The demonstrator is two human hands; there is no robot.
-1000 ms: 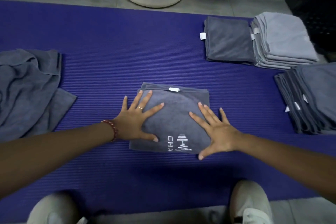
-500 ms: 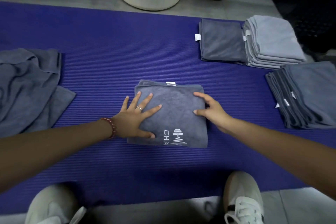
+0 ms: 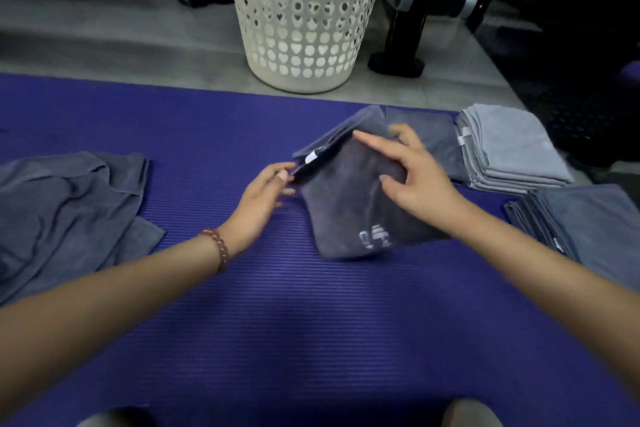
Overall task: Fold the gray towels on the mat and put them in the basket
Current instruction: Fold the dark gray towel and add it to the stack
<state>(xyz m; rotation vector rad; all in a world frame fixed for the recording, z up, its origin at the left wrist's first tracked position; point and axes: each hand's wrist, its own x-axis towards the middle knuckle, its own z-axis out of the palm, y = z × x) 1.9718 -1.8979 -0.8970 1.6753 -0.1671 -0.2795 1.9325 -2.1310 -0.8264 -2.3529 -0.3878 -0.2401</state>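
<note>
A folded gray towel (image 3: pixel 349 204) with a white logo is lifted and tilted above the purple mat (image 3: pixel 277 322). My right hand (image 3: pixel 412 177) grips its right side, fingers spread over the top face and the thumb behind the far edge. My left hand (image 3: pixel 266 191) pinches the towel's left edge near a white tag. The white basket (image 3: pixel 304 21) with heart-shaped holes stands on the floor just beyond the mat, straight ahead. A heap of unfolded gray towels (image 3: pixel 65 215) lies on the mat at the left.
Stacks of folded towels sit on the mat at the right: a light gray stack (image 3: pixel 509 149), a dark stack (image 3: pixel 588 218) nearer me, and one dark towel (image 3: pixel 433 135) partly behind my right hand. Black equipment legs (image 3: pixel 401 42) stand right of the basket.
The folded towel lay flat under both palms; now both hands have taken hold of its edges and raised it up and to the right, toward the basket. The view has tilted upward.
</note>
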